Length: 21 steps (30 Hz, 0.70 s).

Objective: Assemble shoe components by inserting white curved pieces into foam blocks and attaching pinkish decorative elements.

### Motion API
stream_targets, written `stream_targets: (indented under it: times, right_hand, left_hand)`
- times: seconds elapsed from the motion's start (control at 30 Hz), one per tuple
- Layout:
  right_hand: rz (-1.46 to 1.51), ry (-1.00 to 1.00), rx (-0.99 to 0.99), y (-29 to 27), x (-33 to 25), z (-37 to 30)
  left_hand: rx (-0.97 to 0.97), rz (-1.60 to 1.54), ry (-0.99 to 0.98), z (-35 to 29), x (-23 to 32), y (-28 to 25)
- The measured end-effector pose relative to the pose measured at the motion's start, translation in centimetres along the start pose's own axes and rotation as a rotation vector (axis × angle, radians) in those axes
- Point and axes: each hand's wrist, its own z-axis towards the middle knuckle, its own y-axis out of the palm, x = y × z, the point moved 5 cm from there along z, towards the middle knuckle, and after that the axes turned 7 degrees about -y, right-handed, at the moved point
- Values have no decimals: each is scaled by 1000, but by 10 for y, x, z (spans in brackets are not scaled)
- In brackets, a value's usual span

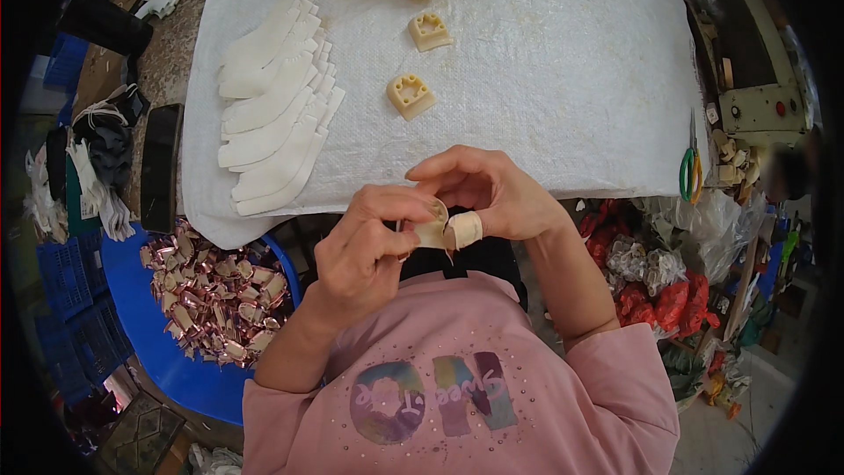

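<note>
A white woven sheet covers much of the table. Just off its left side lies a black phone, and farther away on the left rests a dark cylinder. Left of the phone are a dark cloth bundle and white fabric, with blue crates nearer. On the right, scissors with green and orange handles lie by the sheet's edge; a machine with a red button stands farther right, and red plastic bags are nearer
</note>
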Motion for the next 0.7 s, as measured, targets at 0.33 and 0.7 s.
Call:
stream_targets:
  times: [0.33, 0.7]
  right_hand:
    - [-223, -36, 61, 6, 0, 6]
    - [-417, -491, 124, 2, -4, 0]
  left_hand:
    - [-27, 191, -52, 1, -5, 1]
    - [237, -399, -517, -4, -27, -1]
